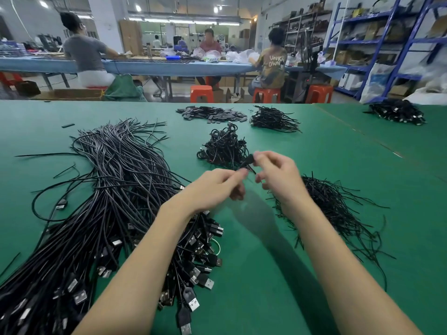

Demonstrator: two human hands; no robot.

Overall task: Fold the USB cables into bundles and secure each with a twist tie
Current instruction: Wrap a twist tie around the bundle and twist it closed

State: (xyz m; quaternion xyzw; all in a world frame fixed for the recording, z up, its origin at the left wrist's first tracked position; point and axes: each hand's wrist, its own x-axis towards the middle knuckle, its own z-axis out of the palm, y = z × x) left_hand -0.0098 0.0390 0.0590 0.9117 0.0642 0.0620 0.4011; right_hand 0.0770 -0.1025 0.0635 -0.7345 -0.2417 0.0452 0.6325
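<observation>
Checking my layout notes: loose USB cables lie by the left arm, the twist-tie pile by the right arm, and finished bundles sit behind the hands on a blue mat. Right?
Not quite: the head view shows a green mat, not blue. The loose USB cables, twist-tie pile and finished bundles lie as you say.

We're in a factory assembly and packing workshop. Our green bench [314,146] carries bulk stock: a big heap of loose USB cables [101,201] at 9 o'clock, tied bundles [223,147] at 12, twist ties [338,213] at 3, more piles [274,118] further back. At 12 o'clock beyond it, seated workers [84,52] on orange plastic stools [202,93] line a long blue bench [169,66]. Blue steel shelving [387,44] stacked with cartons stands at 2 o'clock. Fluorescent strip lights [169,20] overhead.
</observation>
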